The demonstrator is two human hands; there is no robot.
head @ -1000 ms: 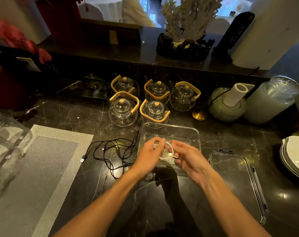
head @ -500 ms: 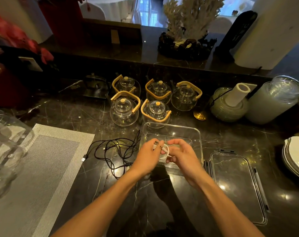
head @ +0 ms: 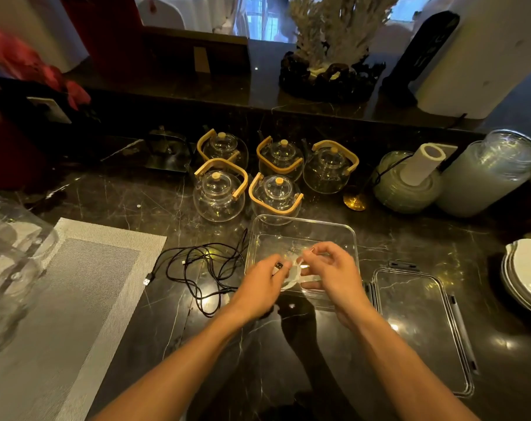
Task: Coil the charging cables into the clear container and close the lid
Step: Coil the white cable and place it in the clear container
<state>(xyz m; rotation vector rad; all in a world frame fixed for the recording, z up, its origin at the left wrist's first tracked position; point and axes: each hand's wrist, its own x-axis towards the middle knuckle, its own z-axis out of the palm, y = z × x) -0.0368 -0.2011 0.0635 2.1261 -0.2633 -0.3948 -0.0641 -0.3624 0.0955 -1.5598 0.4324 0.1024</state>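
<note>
On a dark veined marble counter [head: 136,205], a person's two bare hands meet over the near edge of a clear, rounded-corner rectangular container [head: 300,229]. Left hand [head: 259,288] pinches a white cable [head: 291,273] near its metal USB plug [head: 278,266], fingers curled closed around it, the plug pointing up and away from the person. Right hand [head: 331,270] grips the same cable's small coil between thumb and bent fingers, the remaining fingers loosely spread. How many loops the coil has cannot be told; it is blurred and partly hidden.

Just left of the container, a thin black cable [head: 203,268] lies in a loose tangle on the stone, one plug end reaching toward a woven grey placemat [head: 75,284]. The container's long axis runs left to right. Its clear flat lid [head: 419,329], with dark latches along the edges, lies just to its right, long axis running toward the person, close beside but apart from the container.

Five round glass teapots [head: 220,192] with pale wooden handles crowd the container's far rim, the nearest almost touching it. Stacked white plates [head: 528,275] sit at the right edge, well apart from the lid. Bare polished stone lies open in front of the container, between the forearms.
</note>
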